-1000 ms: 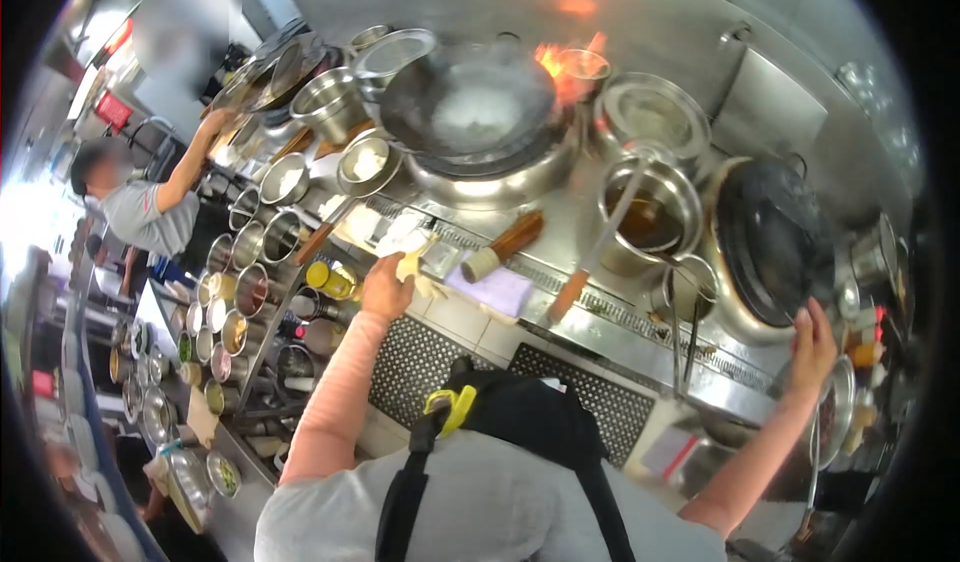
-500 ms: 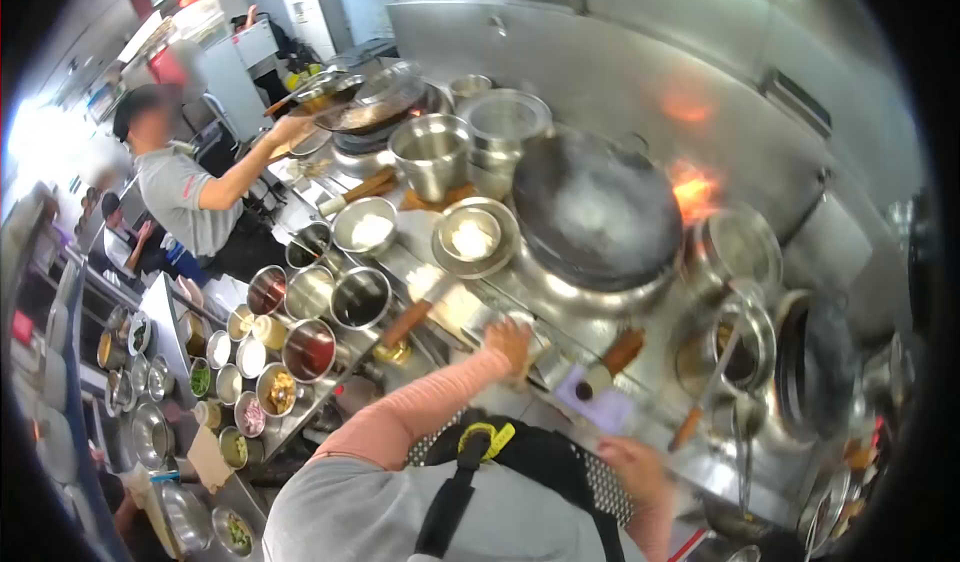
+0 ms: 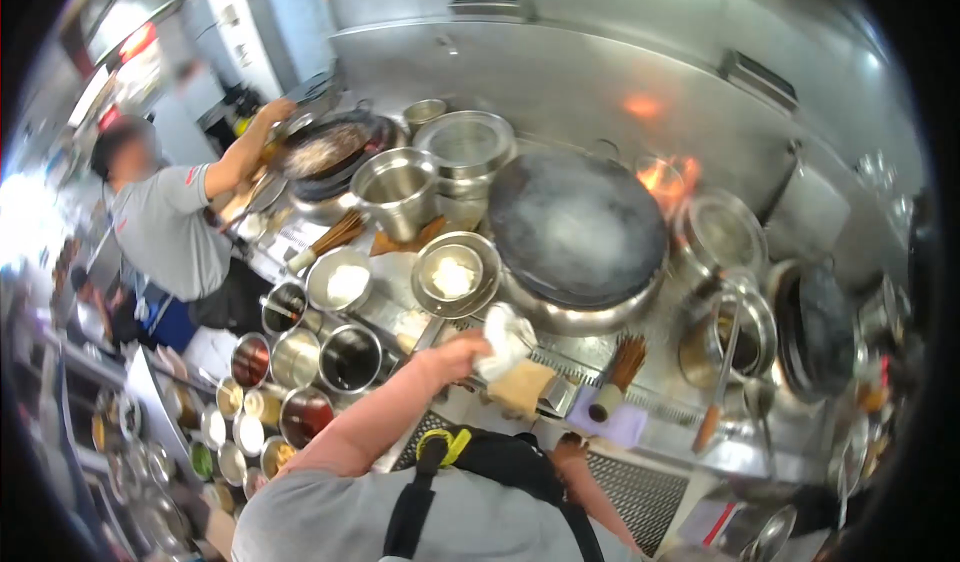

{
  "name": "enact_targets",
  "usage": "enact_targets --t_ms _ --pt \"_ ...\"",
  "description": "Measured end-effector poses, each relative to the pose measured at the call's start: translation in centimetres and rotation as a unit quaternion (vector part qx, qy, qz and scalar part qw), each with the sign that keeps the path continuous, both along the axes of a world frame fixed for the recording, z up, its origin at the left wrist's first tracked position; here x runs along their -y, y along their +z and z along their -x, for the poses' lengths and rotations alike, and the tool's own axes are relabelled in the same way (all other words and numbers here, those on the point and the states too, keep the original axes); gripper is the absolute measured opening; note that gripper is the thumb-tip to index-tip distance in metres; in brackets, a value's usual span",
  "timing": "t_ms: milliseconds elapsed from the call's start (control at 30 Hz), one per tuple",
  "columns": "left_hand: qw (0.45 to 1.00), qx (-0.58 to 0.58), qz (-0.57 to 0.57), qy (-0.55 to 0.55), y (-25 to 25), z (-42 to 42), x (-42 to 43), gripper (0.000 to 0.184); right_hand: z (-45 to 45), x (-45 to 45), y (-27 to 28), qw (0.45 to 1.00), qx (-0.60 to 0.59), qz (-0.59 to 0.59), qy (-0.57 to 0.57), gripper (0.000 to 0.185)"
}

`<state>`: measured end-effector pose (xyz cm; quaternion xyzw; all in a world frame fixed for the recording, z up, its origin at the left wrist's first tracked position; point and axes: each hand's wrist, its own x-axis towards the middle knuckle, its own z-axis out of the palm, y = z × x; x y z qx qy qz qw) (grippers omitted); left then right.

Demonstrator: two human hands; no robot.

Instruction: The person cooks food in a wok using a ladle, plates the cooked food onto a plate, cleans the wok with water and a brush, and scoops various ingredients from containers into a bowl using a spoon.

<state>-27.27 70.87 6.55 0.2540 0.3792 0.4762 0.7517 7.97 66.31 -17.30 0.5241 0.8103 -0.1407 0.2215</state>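
My left hand [image 3: 458, 358] is closed on a white cloth [image 3: 506, 340], held above the front edge of the stove counter. A tan folded cloth [image 3: 521, 387] lies just below it. My right hand [image 3: 570, 452] is low by my waist, close to the dark apron, and its fingers are too dark and small to make out. Nearest to it on the counter are a bamboo brush [image 3: 625, 364] and a purple cloth [image 3: 618, 423]. Beyond my left hand stands a large steaming wok [image 3: 570, 227].
Flame [image 3: 668, 178] burns behind the wok. Nested steel bowls [image 3: 489, 290] with pale food sit left of it, beside a tall pot [image 3: 397, 202]. A ladle [image 3: 722, 382] rests in a pot at right. Several sauce containers stand at left. A co-worker [image 3: 170, 222] handles another wok.
My left hand has moved left and lifted the white cloth from the counter's front. My right hand has drawn in and down toward my waist. The camera view has turned slightly.
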Motion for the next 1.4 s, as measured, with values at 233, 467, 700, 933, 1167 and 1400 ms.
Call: enact_targets --t_ms 233,467,700,933,1167,1400 --pt "0.998 0.04 -0.044 0.026 5.4 1.5 1.2 0.068 0.2 2.7 -0.3 0.943 -0.22 -0.243 0.052 0.041" --pt "0.992 0.072 0.058 0.091 5.7 -0.7 -6.7 0.048 0.7 -1.4 3.5 0.988 -0.057 0.116 -0.08 0.039" --pt "0.979 -0.068 0.118 0.152 4.0 -2.5 -14.2 0.033 -1.8 -2.9 25.8 0.92 -0.372 0.003 -0.125 0.025" --pt "0.972 -0.064 0.163 0.157 3.2 -3.4 -16.3 0.024 -14.5 -10.1 31.0 0.89 -0.154 -0.359 -0.236 0.066" --pt "0.967 -0.003 0.148 0.207 0.9 -4.8 -14.8 0.025 -16.9 -13.5 27.5 0.797 -0.447 -0.286 -0.288 0.068" --pt "0.968 0.096 0.135 0.188 2.7 -5.2 -7.9 0.012 -1.7 -4.6 39.8 0.594 -0.726 -0.128 -0.322 0.078"
